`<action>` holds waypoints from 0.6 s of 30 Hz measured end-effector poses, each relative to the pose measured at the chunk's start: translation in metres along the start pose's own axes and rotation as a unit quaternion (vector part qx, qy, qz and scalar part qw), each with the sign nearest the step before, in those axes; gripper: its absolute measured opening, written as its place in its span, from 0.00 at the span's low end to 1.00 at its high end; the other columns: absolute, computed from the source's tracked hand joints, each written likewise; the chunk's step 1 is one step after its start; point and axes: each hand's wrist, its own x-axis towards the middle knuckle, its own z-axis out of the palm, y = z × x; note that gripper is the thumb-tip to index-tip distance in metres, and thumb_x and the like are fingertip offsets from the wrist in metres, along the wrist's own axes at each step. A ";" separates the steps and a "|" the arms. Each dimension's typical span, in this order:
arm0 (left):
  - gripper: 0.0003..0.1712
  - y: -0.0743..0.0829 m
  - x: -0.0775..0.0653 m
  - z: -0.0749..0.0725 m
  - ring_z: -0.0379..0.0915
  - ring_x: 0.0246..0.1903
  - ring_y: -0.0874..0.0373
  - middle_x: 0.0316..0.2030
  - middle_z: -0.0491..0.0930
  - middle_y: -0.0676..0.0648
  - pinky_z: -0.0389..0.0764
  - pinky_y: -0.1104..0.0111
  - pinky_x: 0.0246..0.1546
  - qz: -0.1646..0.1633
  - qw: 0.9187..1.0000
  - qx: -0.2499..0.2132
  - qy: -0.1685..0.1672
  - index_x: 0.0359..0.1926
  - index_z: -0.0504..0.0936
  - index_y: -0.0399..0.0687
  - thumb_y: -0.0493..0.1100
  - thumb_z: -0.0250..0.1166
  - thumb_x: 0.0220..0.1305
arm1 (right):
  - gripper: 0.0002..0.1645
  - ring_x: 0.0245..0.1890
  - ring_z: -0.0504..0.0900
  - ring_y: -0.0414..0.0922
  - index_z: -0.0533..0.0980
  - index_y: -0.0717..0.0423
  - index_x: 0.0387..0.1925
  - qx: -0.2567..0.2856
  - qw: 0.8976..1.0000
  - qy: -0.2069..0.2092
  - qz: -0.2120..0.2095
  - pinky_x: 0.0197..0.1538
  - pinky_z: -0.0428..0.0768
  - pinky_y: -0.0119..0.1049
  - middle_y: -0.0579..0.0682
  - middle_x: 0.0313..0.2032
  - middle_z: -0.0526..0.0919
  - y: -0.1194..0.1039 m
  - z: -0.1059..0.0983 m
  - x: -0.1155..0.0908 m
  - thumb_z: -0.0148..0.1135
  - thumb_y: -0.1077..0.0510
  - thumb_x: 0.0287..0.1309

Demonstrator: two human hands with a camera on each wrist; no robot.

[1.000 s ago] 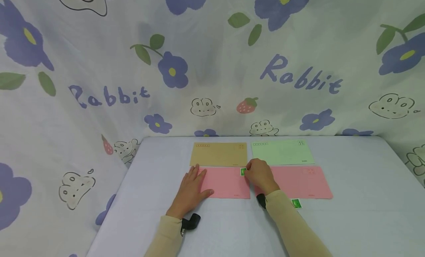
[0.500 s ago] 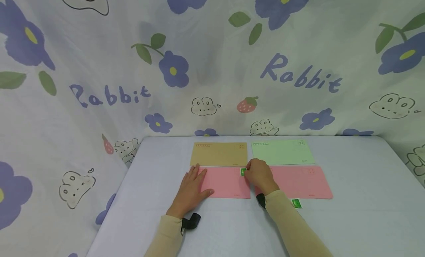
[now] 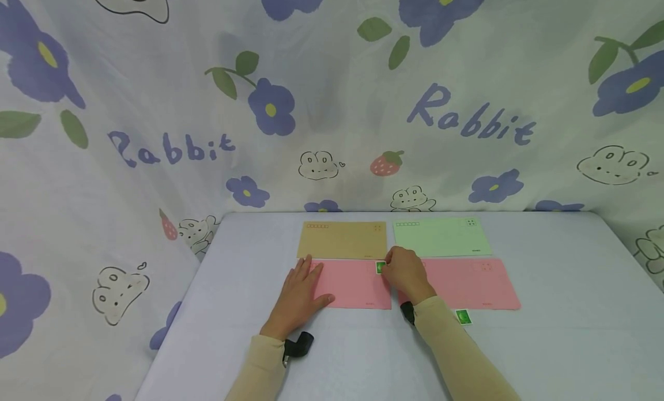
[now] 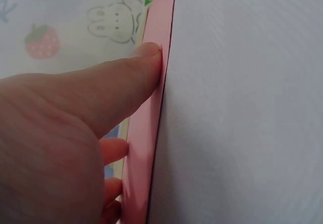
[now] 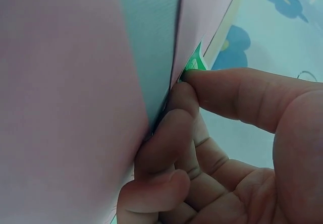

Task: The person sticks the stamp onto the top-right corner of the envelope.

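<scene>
A green stamp with a white border (image 3: pixel 381 267) sits at the upper right corner of the left pink envelope (image 3: pixel 353 288). My right hand (image 3: pixel 410 273) pinches the stamp's right edge between thumb and forefinger; the other fingers are curled. In the right wrist view the stamp (image 5: pixel 197 61) bends up a little beside the thumb tip. My left hand (image 3: pixel 295 300) rests with spread fingers on the left end of the same envelope. Its thumb (image 4: pixel 121 80) lies along the envelope's near edge in the left wrist view.
Behind lie a brown envelope (image 3: pixel 341 241) and a light green envelope (image 3: pixel 441 238). A second pink envelope (image 3: pixel 467 286) is partly under my right hand and wrist. Another green stamp (image 3: pixel 463 317) lies in front of it. A patterned cloth (image 3: pixel 342 101) hangs behind the white table (image 3: pixel 560 332).
</scene>
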 end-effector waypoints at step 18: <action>0.45 0.002 0.000 -0.003 0.39 0.70 0.44 0.70 0.49 0.38 0.45 0.49 0.67 -0.002 1.000 -0.001 -0.005 0.67 0.63 0.43 0.61 0.64 0.54 | 0.18 0.20 0.71 0.44 0.71 0.62 0.45 0.028 1.000 -0.006 0.011 0.21 0.67 0.32 0.50 0.23 0.76 0.001 -0.001 -0.002 0.57 0.59 0.51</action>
